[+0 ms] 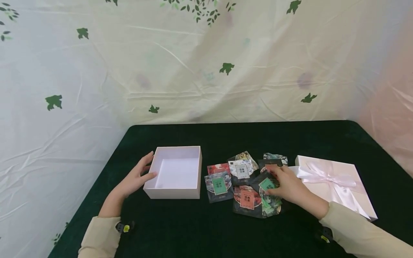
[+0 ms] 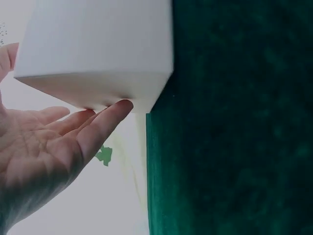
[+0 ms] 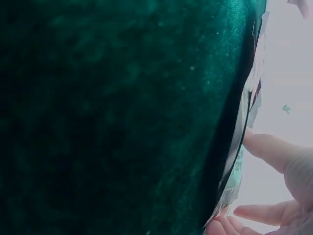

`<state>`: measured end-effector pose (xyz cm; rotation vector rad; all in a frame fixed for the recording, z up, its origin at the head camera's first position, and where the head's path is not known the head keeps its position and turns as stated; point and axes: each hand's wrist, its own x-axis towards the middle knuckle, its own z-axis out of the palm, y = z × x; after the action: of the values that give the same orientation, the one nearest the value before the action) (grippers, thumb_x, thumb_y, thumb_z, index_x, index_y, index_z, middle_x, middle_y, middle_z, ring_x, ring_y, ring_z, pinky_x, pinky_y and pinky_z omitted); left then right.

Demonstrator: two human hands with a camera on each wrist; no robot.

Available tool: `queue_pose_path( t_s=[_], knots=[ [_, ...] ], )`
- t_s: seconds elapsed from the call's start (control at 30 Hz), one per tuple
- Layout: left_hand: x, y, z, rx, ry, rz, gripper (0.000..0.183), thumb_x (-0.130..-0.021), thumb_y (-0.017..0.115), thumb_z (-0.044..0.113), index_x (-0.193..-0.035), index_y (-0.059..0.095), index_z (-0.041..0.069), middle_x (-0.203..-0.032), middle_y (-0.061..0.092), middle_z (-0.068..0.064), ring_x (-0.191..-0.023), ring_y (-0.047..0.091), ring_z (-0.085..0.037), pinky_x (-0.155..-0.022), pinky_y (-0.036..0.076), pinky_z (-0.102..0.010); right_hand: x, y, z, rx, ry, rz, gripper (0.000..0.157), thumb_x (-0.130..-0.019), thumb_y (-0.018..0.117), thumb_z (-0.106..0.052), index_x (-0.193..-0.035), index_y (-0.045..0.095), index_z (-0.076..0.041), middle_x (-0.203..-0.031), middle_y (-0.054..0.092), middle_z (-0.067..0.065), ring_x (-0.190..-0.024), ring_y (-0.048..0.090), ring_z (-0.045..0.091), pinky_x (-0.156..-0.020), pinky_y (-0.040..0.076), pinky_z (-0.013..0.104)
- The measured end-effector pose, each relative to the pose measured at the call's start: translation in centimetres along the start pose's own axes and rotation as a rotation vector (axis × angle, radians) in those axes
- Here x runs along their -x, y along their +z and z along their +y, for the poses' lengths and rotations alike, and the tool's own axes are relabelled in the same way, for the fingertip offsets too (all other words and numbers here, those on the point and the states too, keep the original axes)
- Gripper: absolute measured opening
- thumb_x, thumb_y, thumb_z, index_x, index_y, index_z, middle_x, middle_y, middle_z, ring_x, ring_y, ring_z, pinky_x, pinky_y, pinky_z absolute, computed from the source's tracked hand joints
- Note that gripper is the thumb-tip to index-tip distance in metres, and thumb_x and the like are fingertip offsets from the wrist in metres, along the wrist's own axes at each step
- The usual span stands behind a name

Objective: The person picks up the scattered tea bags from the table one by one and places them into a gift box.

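My left hand [image 1: 133,179] is at the left wall of an open white box [image 1: 175,193], its thumb over the rim. In the left wrist view, its fairly straight fingers [image 2: 105,122] touch the outer wall. Over the pile, my right hand [image 1: 288,184] holds a dark packet with a green label [image 1: 267,184] between thumb and fingers. That packet shows edge-on in the right wrist view, thumb [image 3: 269,147] and fingertips at its edges. Around it lie other packets: one red-labelled [image 1: 247,199], one white-labelled [image 1: 242,171] and one green-labelled [image 1: 219,185].
A pale pink box lid with a satin ribbon bow [image 1: 329,179] lies to the right, partly behind the right forearm. Dark green cloth [image 1: 180,229] covers the table. Behind it hangs a pale curtain [image 1: 180,82] with leaf prints.
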<state>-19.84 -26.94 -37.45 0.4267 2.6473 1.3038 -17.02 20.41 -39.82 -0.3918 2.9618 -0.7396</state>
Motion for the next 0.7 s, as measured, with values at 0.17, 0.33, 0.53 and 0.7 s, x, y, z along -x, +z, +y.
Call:
queue_pose_path(
  t_s=[0.17,0.33,0.53,0.7],
  knots=[
    [0.2,0.2,-0.7,0.045,0.057,-0.009,0.067,-0.096,0.05,0.016,-0.15,0.014,0.0,-0.153,0.016,-0.028,-0.13,0.03,-0.052,-0.1,0.031,-0.069,-0.1,0.0,0.2,-0.005,0.0,-0.007,0.077,-0.07,0.084,-0.031,-0.131,0.05,0.001,-0.1,0.051,0.019,-0.083,0.048,0.023,-0.062,0.043,0.031],
    [0.5,0.0,-1.1,0.104,0.033,-0.042,0.067,-0.095,0.048,0.018,-0.151,0.013,0.005,-0.155,0.012,-0.026,-0.133,0.025,-0.052,-0.1,0.031,-0.07,-0.2,0.0,0.2,-0.015,0.007,-0.015,0.077,-0.068,0.085,-0.03,-0.131,0.05,-0.001,-0.1,0.05,0.02,-0.082,0.047,0.023,-0.062,0.042,0.031],
    [0.5,-0.3,-1.7,0.168,0.001,-0.067,0.072,-0.094,0.049,0.019,-0.152,0.008,0.008,-0.158,0.006,-0.022,-0.136,0.021,-0.051,-0.1,0.031,-0.069,-0.4,0.0,0.3,-0.023,0.011,-0.028,0.081,-0.068,0.084,-0.032,-0.133,0.049,0.001,-0.104,0.055,0.022,-0.086,0.046,0.024,-0.064,0.041,0.031],
    [0.4,-0.4,-2.0,0.197,0.003,-0.088,0.072,-0.093,0.049,0.018,-0.152,0.01,0.009,-0.158,0.007,-0.021,-0.137,0.02,-0.051,-0.101,0.031,-0.068,-0.7,-0.2,0.7,-0.032,0.014,-0.046,0.084,-0.067,0.085,-0.034,-0.133,0.049,0.003,-0.113,0.06,0.027,-0.095,0.055,0.034,-0.073,0.05,0.044]
  ],
)
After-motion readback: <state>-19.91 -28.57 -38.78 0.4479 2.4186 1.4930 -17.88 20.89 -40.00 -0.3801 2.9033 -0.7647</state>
